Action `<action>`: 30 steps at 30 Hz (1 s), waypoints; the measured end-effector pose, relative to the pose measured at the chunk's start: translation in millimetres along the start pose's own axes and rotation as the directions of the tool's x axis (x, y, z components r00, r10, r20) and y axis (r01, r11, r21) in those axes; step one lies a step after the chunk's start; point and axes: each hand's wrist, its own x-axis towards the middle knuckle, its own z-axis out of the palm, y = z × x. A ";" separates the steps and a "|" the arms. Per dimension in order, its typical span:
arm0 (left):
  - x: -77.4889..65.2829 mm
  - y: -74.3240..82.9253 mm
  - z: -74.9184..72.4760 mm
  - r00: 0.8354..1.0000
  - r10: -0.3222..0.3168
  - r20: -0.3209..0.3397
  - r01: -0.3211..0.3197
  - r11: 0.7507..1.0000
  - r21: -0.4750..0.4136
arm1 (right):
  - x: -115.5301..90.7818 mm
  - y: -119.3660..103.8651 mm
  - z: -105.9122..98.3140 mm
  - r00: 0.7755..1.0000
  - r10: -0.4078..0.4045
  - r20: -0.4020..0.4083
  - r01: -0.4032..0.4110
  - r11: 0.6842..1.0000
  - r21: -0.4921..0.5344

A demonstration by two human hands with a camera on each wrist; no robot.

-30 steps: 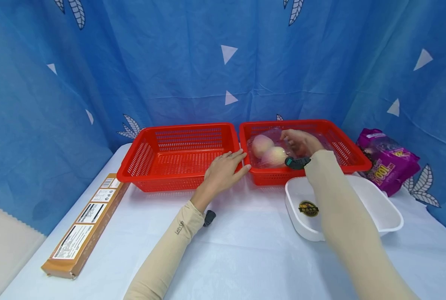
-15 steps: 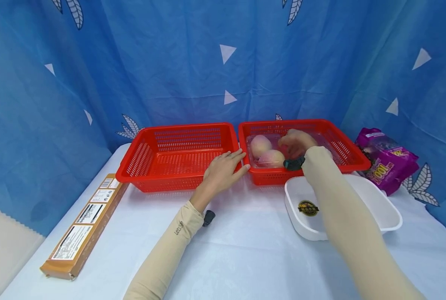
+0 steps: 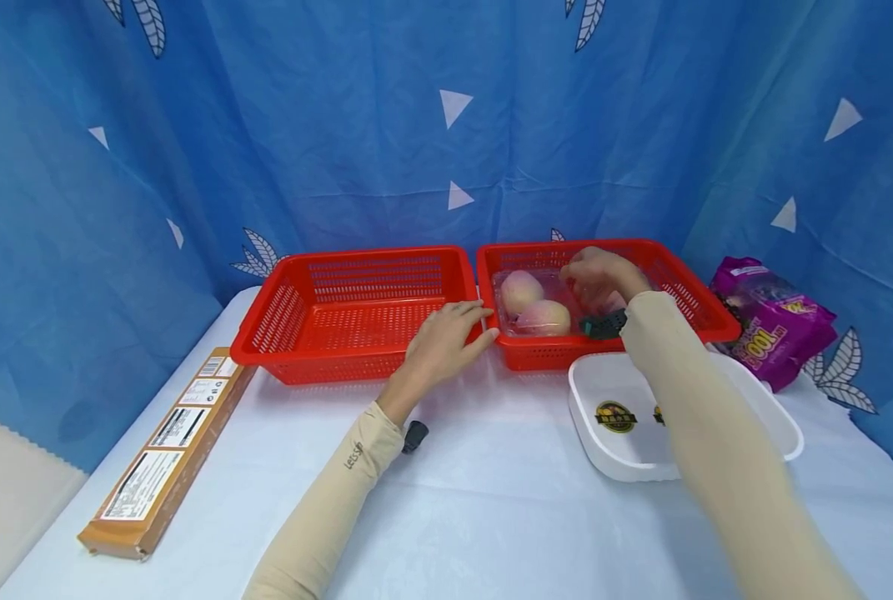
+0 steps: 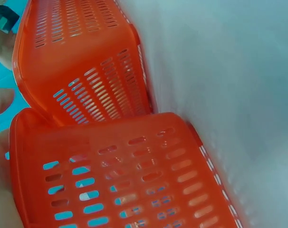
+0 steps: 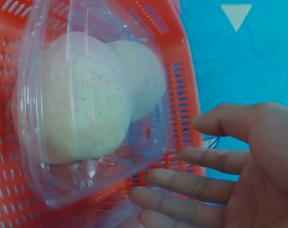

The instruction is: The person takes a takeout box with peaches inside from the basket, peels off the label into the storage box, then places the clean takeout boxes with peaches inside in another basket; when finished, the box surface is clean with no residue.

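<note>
My right hand (image 3: 599, 275) is over the right red basket (image 3: 547, 357), beside a clear plastic box (image 5: 94, 175) holding two pale pink-yellow peaches (image 3: 542, 318). In the right wrist view its fingers (image 5: 191, 185) are spread and straight, just apart from the box. A pinkish round thing (image 3: 615, 302) shows partly under this hand in the head view. My left hand (image 3: 446, 337) rests at the near right corner of the left red basket (image 3: 333, 367), fingers stretched over the rim where the two baskets meet.
Before the right basket stands a white tub (image 3: 626, 454) with round labels, under my right forearm. A purple bag (image 3: 780, 329) leans at the right. A long brown box (image 3: 168, 450) lies at the left. Blue curtain (image 3: 371, 125) hangs behind the baskets.
The plastic box with the peaches has settled slightly left and lower in the right basket. My right hand has come off it and up a little. The left hand keeps its place.
</note>
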 end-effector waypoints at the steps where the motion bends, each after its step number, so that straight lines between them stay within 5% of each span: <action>1: -1.3 -1.2 -1.2 1.000 0.011 -0.019 -0.012 0.999 -0.031 | -0.5 -1.0 -0.8 1.000 -0.027 0.000 0.027 1.000 -0.013; 6: -12.5 -8.1 -13.7 0.994 0.055 -0.099 -0.069 0.987 -0.142 | -8.6 -2.6 1.7 0.977 -0.208 -0.037 0.200 0.968 -0.149; 10: -25.3 -13.7 -31.6 0.991 0.053 -0.126 -0.073 0.985 -0.157 | -29.9 -2.9 15.3 0.917 -0.390 -0.087 0.360 0.901 -0.244; 14: -38.0 -18.1 -51.3 0.989 0.040 -0.144 -0.062 0.987 -0.148 | -60.3 -2.1 35.1 0.821 -0.558 -0.124 0.494 0.801 -0.338; 19: -55.0 -23.1 -68.9 0.981 0.028 -0.193 -0.039 0.998 -0.050 | -95.4 0.9 57.1 0.669 -0.727 -0.154 0.584 0.642 -0.497; 25: -75.9 -27.6 -71.3 0.964 0.059 -0.260 -0.017 0.987 0.161 | -117.3 9.0 73.5 0.481 -0.847 -0.225 0.540 0.488 -0.686; 30: -87.6 -27.1 -69.4 0.956 0.065 -0.285 0.025 0.953 0.300 | -122.2 18.3 79.0 0.421 -0.874 -0.241 0.483 0.441 -0.756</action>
